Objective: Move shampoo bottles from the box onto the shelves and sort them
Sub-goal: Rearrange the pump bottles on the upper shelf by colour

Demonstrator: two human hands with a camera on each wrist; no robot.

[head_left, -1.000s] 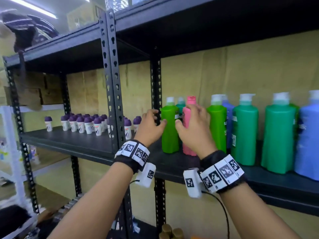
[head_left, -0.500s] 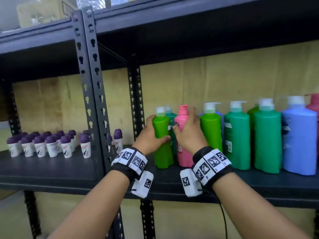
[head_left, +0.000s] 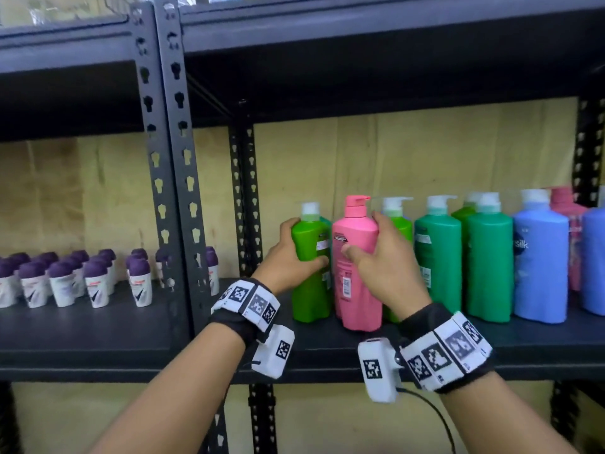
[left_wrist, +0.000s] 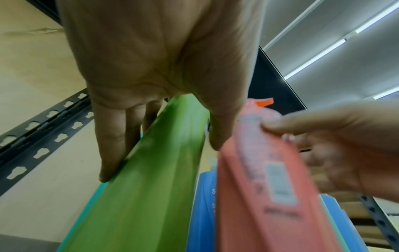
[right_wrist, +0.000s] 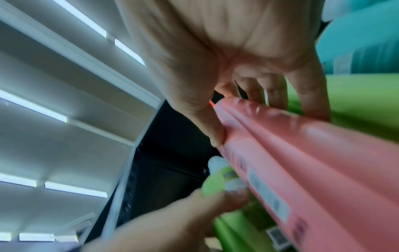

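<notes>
Since the earlier frame, the pink bottle (head_left: 357,257) was brought forward of the row. It was gripped by the right hand (head_left: 381,267); the green bottle (head_left: 311,267) was gripped by the left hand (head_left: 289,257). Both bottles stood upright, side by side, on the shelf (head_left: 98,342).

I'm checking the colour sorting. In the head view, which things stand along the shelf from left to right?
Purple-capped roll-ons → light green bottle → pink bottle → two dark green bottles → blue bottle.
</notes>
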